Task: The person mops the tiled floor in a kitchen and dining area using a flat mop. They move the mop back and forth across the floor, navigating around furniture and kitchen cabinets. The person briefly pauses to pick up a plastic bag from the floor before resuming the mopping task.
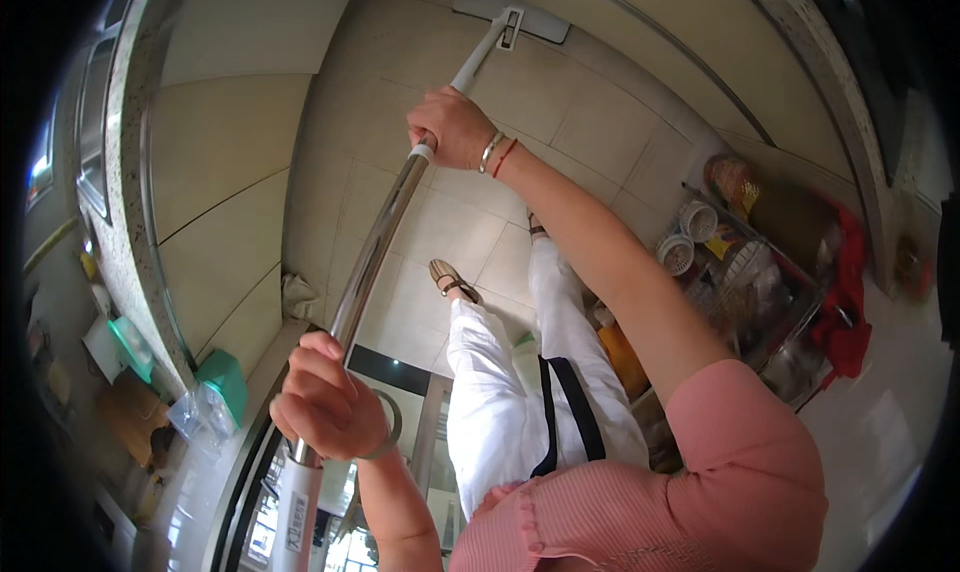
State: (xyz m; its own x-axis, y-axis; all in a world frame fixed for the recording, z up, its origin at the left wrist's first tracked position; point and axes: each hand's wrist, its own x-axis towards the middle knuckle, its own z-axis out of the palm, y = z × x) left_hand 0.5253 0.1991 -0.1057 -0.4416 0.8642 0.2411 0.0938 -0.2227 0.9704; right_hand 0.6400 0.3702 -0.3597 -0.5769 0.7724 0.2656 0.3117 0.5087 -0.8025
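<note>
Gripping silver mop handle (375, 237), both hands; flat grey mop head (510, 14) on tiles.

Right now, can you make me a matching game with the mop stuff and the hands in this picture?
Things:
1. left hand
2. right hand
3. mop head
4. shoe

Places:
A. flat on the tiled floor, far end of the pole
B. on the person's foot, on the tiles
C. gripping the near end of the mop pole
D. gripping the pole farther down, toward the mop head

Pairs: 1-C, 2-D, 3-A, 4-B
</note>
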